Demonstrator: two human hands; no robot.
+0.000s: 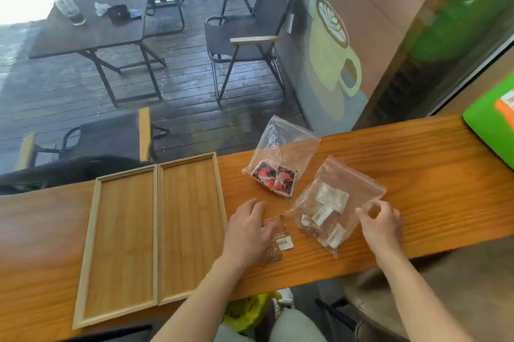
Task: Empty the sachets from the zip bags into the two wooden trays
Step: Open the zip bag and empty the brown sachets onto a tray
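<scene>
Crinkled clear zip bag [338, 200], right hand [381, 220] pinching edge.

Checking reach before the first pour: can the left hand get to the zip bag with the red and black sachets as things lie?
Probably yes. The left hand rests on a small clear bag, and the zip bag of red and black sachets lies just beyond it with bare counter between.

Two empty wooden trays, the left tray [119, 244] and the right tray [189, 225], lie side by side, edges touching. Right of them lie a zip bag of red-and-black sachets [281, 158] and, nearer, a zip bag of white sachets [333, 202].
</scene>
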